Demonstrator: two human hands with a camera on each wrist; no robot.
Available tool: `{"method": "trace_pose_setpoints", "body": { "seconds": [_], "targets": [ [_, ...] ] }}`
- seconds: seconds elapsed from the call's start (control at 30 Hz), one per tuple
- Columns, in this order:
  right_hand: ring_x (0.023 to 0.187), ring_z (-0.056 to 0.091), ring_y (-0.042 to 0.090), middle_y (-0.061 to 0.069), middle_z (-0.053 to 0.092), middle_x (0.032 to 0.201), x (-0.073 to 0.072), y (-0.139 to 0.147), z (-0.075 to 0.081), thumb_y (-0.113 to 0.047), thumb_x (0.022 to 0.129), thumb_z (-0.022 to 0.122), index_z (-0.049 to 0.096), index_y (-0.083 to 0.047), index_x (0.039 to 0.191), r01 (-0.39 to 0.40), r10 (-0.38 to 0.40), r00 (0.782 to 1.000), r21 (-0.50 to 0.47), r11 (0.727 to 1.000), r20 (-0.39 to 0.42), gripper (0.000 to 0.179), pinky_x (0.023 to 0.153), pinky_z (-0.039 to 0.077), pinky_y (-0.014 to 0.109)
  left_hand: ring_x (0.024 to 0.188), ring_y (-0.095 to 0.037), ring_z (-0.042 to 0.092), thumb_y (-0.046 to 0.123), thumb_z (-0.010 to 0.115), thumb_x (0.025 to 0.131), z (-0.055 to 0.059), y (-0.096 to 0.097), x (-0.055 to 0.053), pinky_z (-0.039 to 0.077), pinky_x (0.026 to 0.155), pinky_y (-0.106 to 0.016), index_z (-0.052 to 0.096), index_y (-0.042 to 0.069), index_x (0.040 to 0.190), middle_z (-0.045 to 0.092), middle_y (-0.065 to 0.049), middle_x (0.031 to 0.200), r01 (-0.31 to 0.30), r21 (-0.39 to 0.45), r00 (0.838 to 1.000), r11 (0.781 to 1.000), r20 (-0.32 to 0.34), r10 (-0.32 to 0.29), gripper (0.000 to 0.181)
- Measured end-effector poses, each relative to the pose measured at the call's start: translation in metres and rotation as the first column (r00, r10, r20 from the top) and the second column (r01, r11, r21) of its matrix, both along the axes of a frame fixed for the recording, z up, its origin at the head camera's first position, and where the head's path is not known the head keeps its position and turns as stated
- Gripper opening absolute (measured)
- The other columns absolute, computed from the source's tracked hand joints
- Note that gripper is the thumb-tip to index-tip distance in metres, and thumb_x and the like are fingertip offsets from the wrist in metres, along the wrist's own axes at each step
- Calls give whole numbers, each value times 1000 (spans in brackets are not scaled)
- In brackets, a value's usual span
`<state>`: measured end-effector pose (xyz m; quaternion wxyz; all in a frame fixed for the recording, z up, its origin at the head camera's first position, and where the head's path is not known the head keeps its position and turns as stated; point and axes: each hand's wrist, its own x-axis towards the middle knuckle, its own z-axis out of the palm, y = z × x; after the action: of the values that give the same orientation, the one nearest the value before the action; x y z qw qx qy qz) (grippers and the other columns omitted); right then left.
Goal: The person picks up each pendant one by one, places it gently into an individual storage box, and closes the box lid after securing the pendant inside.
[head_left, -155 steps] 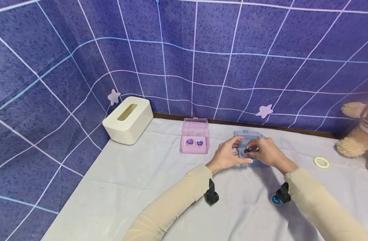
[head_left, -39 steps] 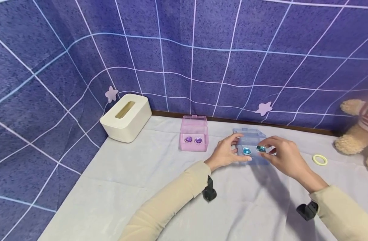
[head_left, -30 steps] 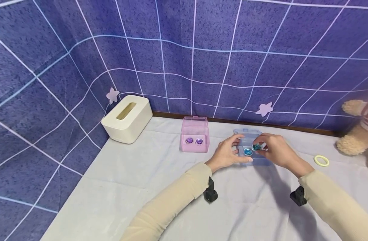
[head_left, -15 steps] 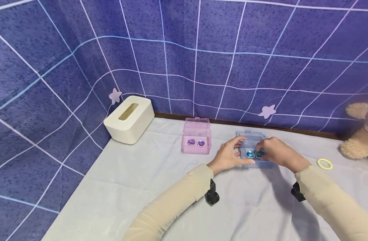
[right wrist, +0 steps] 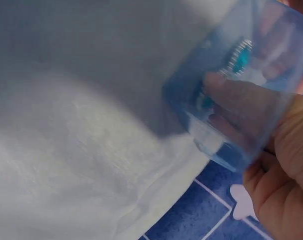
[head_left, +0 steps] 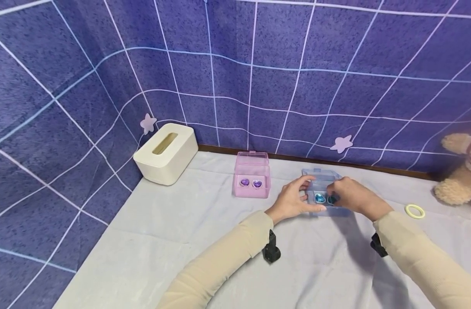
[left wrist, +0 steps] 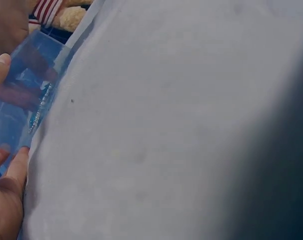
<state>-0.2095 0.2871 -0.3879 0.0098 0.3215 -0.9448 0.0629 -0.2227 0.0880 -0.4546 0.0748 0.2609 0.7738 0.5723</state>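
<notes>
A see-through blue box (head_left: 321, 174) stands with its lid up near the back of the table. My left hand (head_left: 291, 198) grips its left side, thumb along the front and fingers behind. Inside lies a round blue gem (head_left: 319, 198) with a beaded silver rim. My right hand (head_left: 351, 196) reaches into the box's right half and pinches a second blue gem (head_left: 331, 200), partly hidden by the fingers. Through the clear wall in the right wrist view, a gem (right wrist: 240, 59) shows beside the thumb. The left wrist view shows one gem (left wrist: 40, 107) edge-on.
Left of the blue box, an open pink box (head_left: 252, 191) holds two purple gems (head_left: 257, 183). A cream tissue box (head_left: 166, 154) stands at the back left. A pale yellow ring (head_left: 415, 211) and a teddy bear (head_left: 457, 184) are to the right. A purple curtain hangs behind.
The blue gem seen on the table 5.2 s ago is gone from there. My right hand has since carried a gem leftward and down into the box. The left hand keeps its hold.
</notes>
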Motion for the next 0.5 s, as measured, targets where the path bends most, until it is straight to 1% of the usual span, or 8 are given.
{"method": "trace_pose_setpoints", "body": {
  "seconds": [0.07, 0.13, 0.2, 0.27, 0.33, 0.37, 0.43, 0.5],
  "targets": [
    [63, 62, 15, -2, 68, 69, 1, 3, 4, 1, 61, 82, 67, -11, 71, 14, -13, 1000, -57, 998, 19, 22, 58, 56, 33, 118, -17, 58, 22, 91, 65, 0, 1, 0, 53, 90, -14, 51, 17, 135, 56, -10, 132, 1, 0, 1000, 1000, 7, -1, 81],
    [67, 66, 15, -1, 70, 71, 2, 7, 10, 1, 65, 80, 69, -11, 74, 38, -38, 999, -130, 991, 3, 19, 61, 58, 34, 118, -16, 58, 22, 91, 65, 0, 0, 0, 53, 90, -14, 51, 18, 135, 56, -10, 132, -1, 0, 1000, 1000, 11, 1, 81],
    [70, 68, 13, -1, 72, 73, 1, 10, 15, -1, 70, 78, 72, -11, 77, 60, -72, 996, -209, 976, -50, 14, 62, 59, 31, 117, -16, 58, 21, 92, 64, 1, 0, 0, 54, 90, -15, 52, 17, 135, 56, -10, 131, -3, 8, 1000, 1000, 13, 3, 81],
    [70, 68, 13, 0, 73, 75, 0, 12, 19, -4, 76, 76, 73, -12, 80, 112, -149, 982, -288, 951, -112, 9, 60, 58, 28, 116, -16, 58, 21, 92, 64, 1, 0, -1, 54, 89, -15, 52, 17, 135, 56, -9, 130, -10, 13, 1000, 1000, 9, 10, 81],
    [76, 69, 18, 7, 74, 82, -3, 13, 20, -8, 81, 72, 74, -9, 85, 188, -255, 956, -372, 909, -141, 4, 64, 56, 28, 115, -15, 58, 21, 92, 63, 1, -1, -1, 54, 89, -15, 52, 17, 134, 56, -9, 130, -16, 15, 1000, 1000, 4, 16, 81],
    [80, 69, 24, 12, 73, 89, -4, 13, 19, -10, 84, 70, 74, -6, 90, 234, -310, 942, -411, 881, -127, 8, 68, 56, 32, 116, -16, 58, 21, 92, 64, 1, -1, -1, 54, 89, -15, 52, 17, 135, 56, -10, 130, -13, 12, 1000, 1000, 2, 13, 81],
    [89, 68, 36, 23, 70, 101, -6, 13, 17, -18, 90, 65, 70, -1, 101, 353, -419, 907, -469, 810, -39, 21, 76, 55, 42, 117, -17, 57, 22, 92, 64, 1, -1, -1, 54, 90, -15, 52, 17, 135, 56, -10, 132, -10, 6, 1000, 1000, 1, 10, 81],
    [102, 62, 44, 32, 62, 115, -9, 14, 12, -28, 96, 57, 63, 4, 115, 474, -485, 867, -484, 735, 113, 37, 82, 51, 48, 118, -18, 57, 22, 92, 64, 1, -1, 0, 54, 90, -15, 52, 17, 135, 55, -10, 133, -8, 2, 1000, 1000, 0, 8, 81]
  ]
}}
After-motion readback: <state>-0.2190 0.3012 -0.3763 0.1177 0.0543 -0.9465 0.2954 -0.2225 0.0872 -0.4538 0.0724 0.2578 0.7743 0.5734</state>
